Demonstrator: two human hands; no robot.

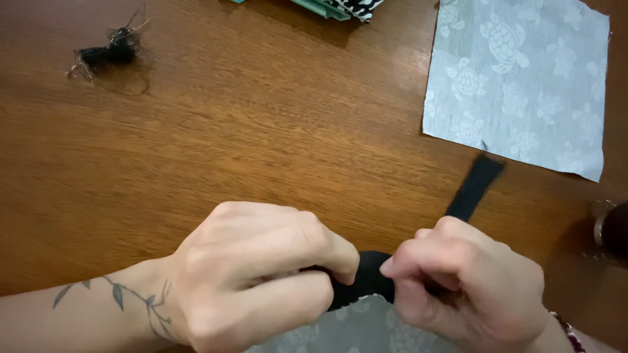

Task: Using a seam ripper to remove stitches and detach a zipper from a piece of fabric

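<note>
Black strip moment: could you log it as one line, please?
left hand: gripping black strip | right hand: gripping it | turtle-print cloth: flat on table

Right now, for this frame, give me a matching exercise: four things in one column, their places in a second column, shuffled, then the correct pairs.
Things:
1. black strip
2. turtle-print cloth
3. black thread tangle
4. left hand

Places:
A. far left of the table
B. far right of the table
C. pinched between both hands, trailing off to the right
D. near edge, gripping the strip opposite the right hand

Pairs: 1-C, 2-B, 3-A, 4-D
</note>
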